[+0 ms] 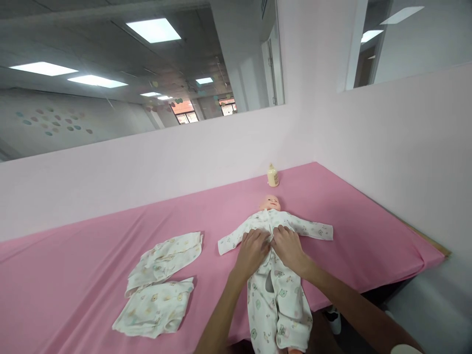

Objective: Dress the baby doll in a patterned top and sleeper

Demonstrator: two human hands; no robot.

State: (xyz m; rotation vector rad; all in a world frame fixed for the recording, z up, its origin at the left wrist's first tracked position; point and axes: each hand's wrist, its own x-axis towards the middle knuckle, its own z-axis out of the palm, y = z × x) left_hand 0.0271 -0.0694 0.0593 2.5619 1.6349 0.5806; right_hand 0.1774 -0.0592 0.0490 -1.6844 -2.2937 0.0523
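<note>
A baby doll (270, 202) lies on its back, dressed in a white patterned long-sleeved top (313, 229) and matching trousers (289, 295). The sleeves stretch out to both sides, and the trouser legs reach the front edge of the table. At the middle of the doll's front, my left hand (255, 248) pinches the top's cloth with curled fingers. Close beside it, my right hand (287, 246) is closed on the same cloth from the other side. My fingers cover the spot where they meet, so any fastening there is hidden.
Two folded white patterned garments, one farther back (167, 258) and one nearer (155, 307), lie left of the doll on the pink sheet (84, 275). A cream pump bottle (273, 176) stands behind the doll's head. Walls border the table's back and right.
</note>
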